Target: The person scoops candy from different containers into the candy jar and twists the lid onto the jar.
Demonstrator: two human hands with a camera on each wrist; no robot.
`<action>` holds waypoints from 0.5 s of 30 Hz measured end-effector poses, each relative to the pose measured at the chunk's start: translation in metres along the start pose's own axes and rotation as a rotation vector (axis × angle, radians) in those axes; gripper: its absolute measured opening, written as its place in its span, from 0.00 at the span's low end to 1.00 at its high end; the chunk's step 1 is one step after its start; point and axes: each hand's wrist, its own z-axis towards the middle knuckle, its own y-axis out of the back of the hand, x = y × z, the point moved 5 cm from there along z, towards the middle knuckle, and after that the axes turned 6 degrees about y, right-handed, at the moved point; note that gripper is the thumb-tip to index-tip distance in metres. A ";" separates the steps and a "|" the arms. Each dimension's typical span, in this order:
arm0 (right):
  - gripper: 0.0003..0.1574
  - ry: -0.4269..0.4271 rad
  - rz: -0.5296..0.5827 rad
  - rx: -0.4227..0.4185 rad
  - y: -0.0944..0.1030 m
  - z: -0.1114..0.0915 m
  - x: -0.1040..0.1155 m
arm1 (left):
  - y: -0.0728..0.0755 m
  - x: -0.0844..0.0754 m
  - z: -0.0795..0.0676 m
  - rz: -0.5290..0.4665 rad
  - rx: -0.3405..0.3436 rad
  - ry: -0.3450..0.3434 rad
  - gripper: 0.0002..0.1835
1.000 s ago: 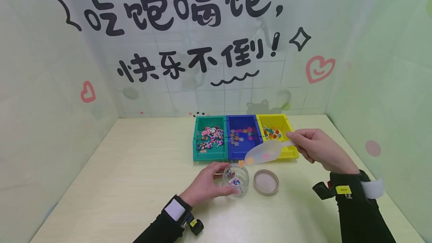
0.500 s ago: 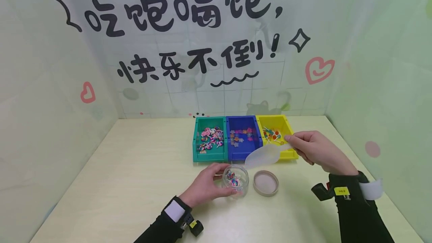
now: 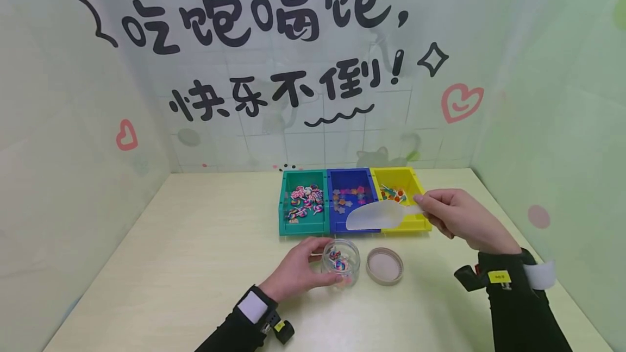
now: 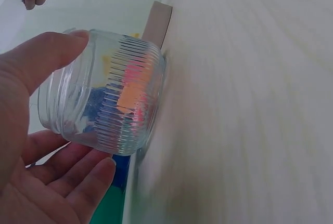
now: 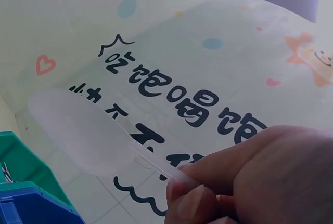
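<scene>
Glass jar [image 4: 104,91] stands upright on the near side of the joined bins [image 3: 351,179], left of the lid [image 3: 385,266], gripped in the left hand [image 3: 295,269]; the right hand [image 3: 457,219] pinches the scoop [image 3: 375,216], which looks bare. Filling seems underway; the next load would call for dipping the scoop into a bin.
</scene>
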 end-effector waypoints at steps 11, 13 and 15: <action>0.19 0.028 0.092 -0.049 0.007 -0.003 0.003 | 0.000 0.001 -0.001 -0.014 0.011 0.015 0.42; 0.20 0.048 0.122 -0.069 0.009 -0.003 0.002 | 0.000 0.001 -0.001 -0.015 0.011 0.015 0.43; 0.19 0.076 0.160 -0.090 0.011 -0.004 0.002 | 0.001 0.001 -0.001 -0.017 0.007 0.018 0.43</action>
